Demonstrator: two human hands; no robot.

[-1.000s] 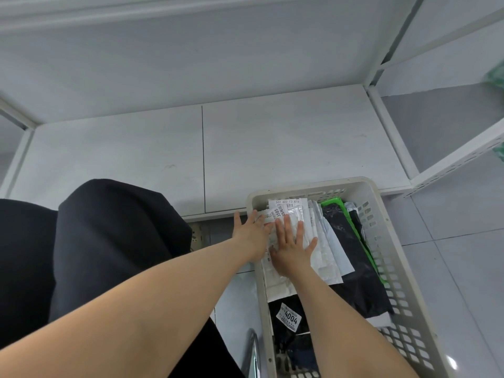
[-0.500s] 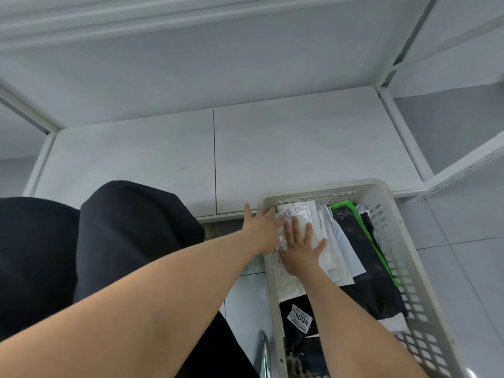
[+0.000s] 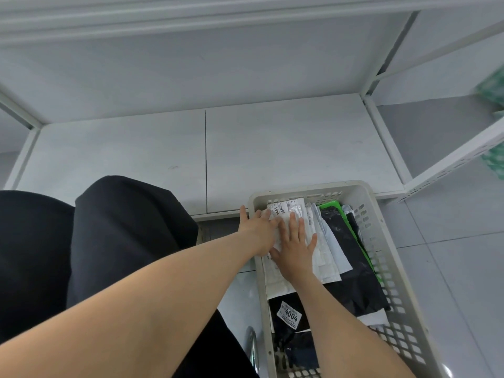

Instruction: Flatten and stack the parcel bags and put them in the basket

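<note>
Both bare forearms reach from the bottom of the frame toward its centre right. The left forearm (image 3: pixel 152 298) crosses up from the lower left, and the right forearm (image 3: pixel 346 326) rises from the bottom right. The left hand (image 3: pixel 257 231) lies palm down with its fingers straight, one splayed to the upper left. The right hand (image 3: pixel 296 248) lies flat beside it, fingers spread and pointing up-frame. The two hands touch.

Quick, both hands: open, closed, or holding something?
Left hand: open, fingers resting on the white parcel bags at the basket rim.
Right hand: open, pressing flat on them.
</note>
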